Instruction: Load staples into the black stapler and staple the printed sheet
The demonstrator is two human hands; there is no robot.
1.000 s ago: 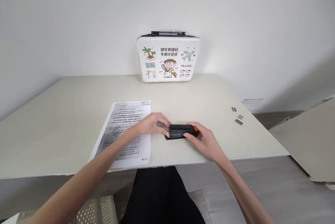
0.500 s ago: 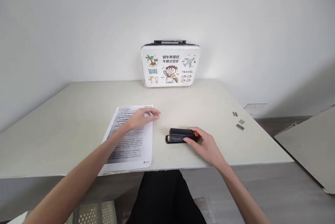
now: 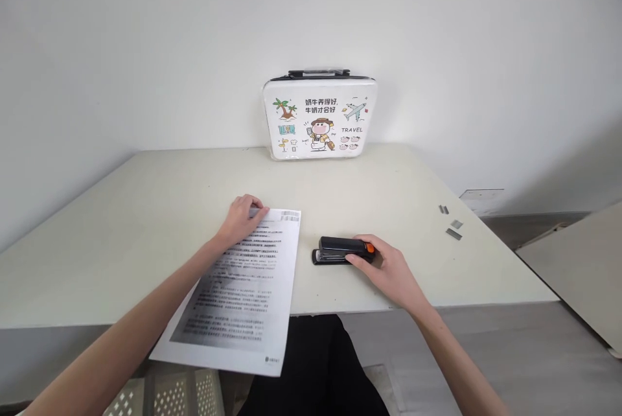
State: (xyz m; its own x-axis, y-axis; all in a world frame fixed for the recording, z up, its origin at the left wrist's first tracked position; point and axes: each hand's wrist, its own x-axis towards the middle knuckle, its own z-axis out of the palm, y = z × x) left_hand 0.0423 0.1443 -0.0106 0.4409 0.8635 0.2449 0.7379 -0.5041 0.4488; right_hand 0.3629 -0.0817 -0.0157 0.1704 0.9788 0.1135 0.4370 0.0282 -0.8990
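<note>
My left hand [image 3: 245, 216] is closed on the top edge of a printed sheet of paper [image 3: 238, 299], thumb on its face; whether there is more than one sheet I cannot tell. The sheet's lower end sticks out past the table's front edge, over my lap. To the right, my right hand [image 3: 383, 267] grips the back end of a black stapler [image 3: 340, 249] with an orange tip. The stapler lies flat on the table, its front pointing left at the sheet, a small gap between them.
A white case [image 3: 318, 119] with cartoon prints and a black handle stands upright against the wall at the table's back. Several staple strips [image 3: 454, 233] lie near the right edge of the table [image 3: 146, 208]. A pale panel [image 3: 578, 267] stands beyond on the right.
My left hand has come down from above the paper and taken its top edge. The paper has slid toward me and to the right, over the front edge. My right hand stays on the stapler.
</note>
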